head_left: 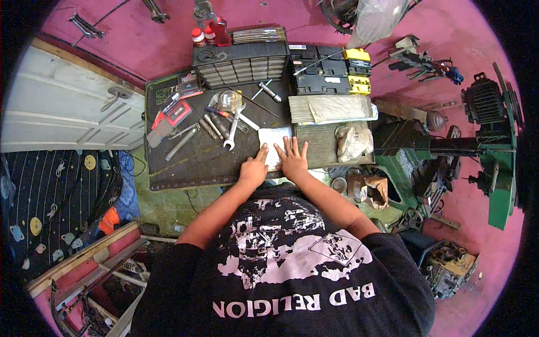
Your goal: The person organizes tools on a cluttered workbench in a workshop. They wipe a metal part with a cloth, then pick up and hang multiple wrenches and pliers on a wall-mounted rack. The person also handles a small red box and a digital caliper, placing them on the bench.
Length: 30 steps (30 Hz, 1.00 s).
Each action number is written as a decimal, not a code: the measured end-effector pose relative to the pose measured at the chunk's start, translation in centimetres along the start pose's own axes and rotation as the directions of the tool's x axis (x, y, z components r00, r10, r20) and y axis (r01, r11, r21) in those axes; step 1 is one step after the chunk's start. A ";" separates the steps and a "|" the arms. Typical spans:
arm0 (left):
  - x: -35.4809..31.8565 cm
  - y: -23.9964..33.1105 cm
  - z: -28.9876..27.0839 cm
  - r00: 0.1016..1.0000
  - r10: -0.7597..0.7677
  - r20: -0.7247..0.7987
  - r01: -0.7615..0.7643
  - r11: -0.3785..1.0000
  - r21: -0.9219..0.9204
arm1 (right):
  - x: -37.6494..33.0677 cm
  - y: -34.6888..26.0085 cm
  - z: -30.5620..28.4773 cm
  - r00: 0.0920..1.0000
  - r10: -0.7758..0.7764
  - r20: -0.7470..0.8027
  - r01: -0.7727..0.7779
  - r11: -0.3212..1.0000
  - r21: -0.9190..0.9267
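White packet (275,145) on dark workbench (185,163), left hand (254,168), right hand (292,159) flat, fingers spread

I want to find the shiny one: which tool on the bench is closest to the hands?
The silver wrench, lying just beyond the left hand; the screwdrivers and other tools sit farther left.

A single head-worn fisheye view looks steeply down from above the person's chest onto the dark counter (191,163), close enough that both forearms enter from the lower edge. Straight edges bow toward the round rim, where the pink wall (140,39) curves around.
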<state>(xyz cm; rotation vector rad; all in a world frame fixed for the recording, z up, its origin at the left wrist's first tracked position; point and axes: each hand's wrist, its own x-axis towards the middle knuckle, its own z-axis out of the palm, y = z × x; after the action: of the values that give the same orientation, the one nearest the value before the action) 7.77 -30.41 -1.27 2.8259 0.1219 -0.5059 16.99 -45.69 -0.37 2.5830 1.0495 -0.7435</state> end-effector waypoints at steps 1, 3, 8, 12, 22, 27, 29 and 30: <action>0.0 0.0 0.1 1.000 -0.002 -0.003 0.002 1.000 0.004 | 0.0 0.0 0.0 1.000 -0.002 0.006 0.002 1.000 0.004; 0.0 0.1 -0.2 1.000 0.000 0.017 0.001 1.000 -0.006 | 0.1 0.0 0.3 1.000 -0.001 -0.004 0.001 1.000 -0.006; 0.1 -0.6 -0.9 1.000 0.019 -0.005 -0.020 0.992 -0.122 | 0.4 -0.5 -0.6 0.999 0.005 0.047 -0.003 0.999 -0.040; -0.9 -2.5 -2.6 0.979 -0.014 -0.201 -0.038 0.967 -0.252 | 1.9 -0.8 -1.6 0.991 0.031 0.130 -0.021 0.996 -0.083; -1.5 -9.1 -6.2 0.833 -0.478 -0.278 0.399 0.868 -0.296 | 5.7 -8.8 -7.7 0.970 -0.017 -0.242 0.112 0.916 0.385; -1.4 -11.9 -6.0 0.870 -0.420 -0.258 0.342 0.891 -0.298 | 10.2 -12.1 -8.8 0.998 0.050 0.027 -0.054 0.696 0.716; -1.4 -13.6 -6.2 0.861 -0.395 -0.320 0.307 0.906 -0.292 | 11.7 -12.8 -9.3 0.998 0.058 -0.010 -0.031 0.667 0.744; -1.5 -14.7 -6.3 0.845 -0.385 -0.372 0.284 0.911 -0.298 | 12.2 -13.3 -9.6 0.998 0.060 -0.022 -0.022 0.640 0.768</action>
<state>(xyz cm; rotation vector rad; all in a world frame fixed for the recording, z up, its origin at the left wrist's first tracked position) 6.54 -14.58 1.34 2.6373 0.7275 0.0726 18.51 -25.31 0.45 3.3197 0.7654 -1.3750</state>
